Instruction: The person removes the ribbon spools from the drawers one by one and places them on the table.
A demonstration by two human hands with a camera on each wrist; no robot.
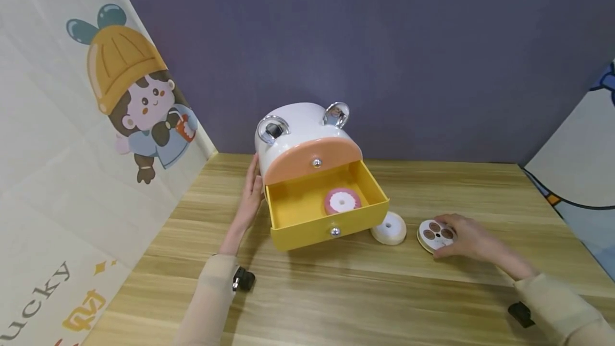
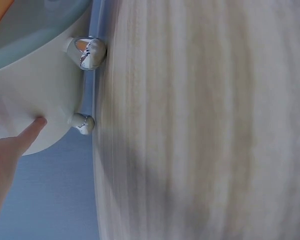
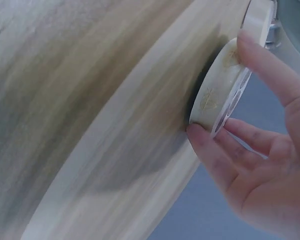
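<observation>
Right hand pinched the round palette by its rim, thumb and fingers curled round it, on the table at right of center. Left hand, fingers straight, pressed flat against the white box side. Yellow drawer stood open with a pink roll inside; white roll lay just beside the drawer front, near the palette.

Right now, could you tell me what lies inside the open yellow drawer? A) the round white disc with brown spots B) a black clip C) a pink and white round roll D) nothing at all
C: the head view shows a pink and white round roll lying inside the open yellow drawer, while the spotted disc sits on the table under the right hand.
</observation>
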